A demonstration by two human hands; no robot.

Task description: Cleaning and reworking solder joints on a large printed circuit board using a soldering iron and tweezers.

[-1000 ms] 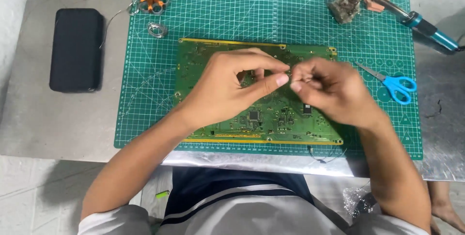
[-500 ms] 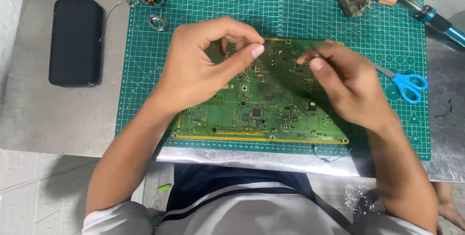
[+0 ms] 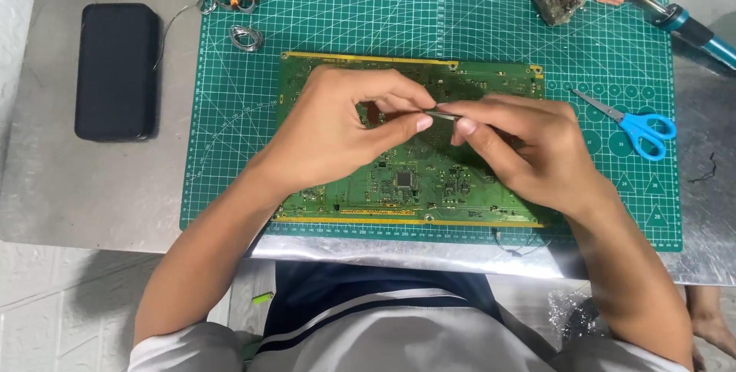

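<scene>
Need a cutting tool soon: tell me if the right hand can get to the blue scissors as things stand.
Probably yes. The blue scissors lie on the green mat just beside the right hand, nothing between them, though that hand already pinches a thin metal tool.

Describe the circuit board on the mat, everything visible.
The circuit board is a wide green rectangle with yellow strips along its top and bottom edges. It lies flat on the green cutting mat. A dark square chip and many small components dot its lower middle. The left hand and right hand are over its centre, hiding much of it, pinching a thin metal tool between them.
</scene>
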